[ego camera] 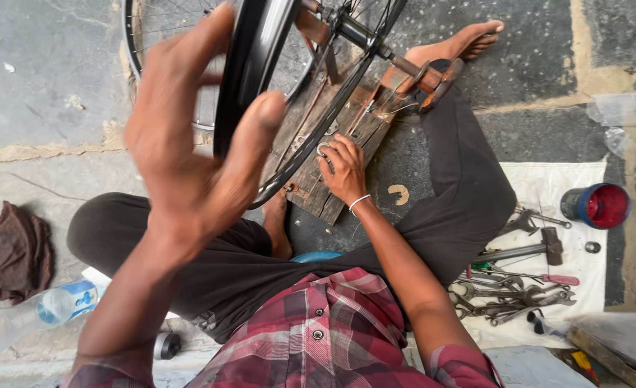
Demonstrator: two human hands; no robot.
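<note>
Spanners [508, 302] and a hammer [530, 250] lie right of the bicycle wheel [257, 65], left hand [189, 136] spread open against its rim, right hand [343, 169] pinching a spoke.

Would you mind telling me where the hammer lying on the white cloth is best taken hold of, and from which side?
Grip the hammer by its long metal handle, near the free end that points toward the person's leg. It lies flat on the white cloth, with the head at the far end beside the wrenches. Coming from above with the right hand probably suits, since the handle's upper side is bare.
</note>
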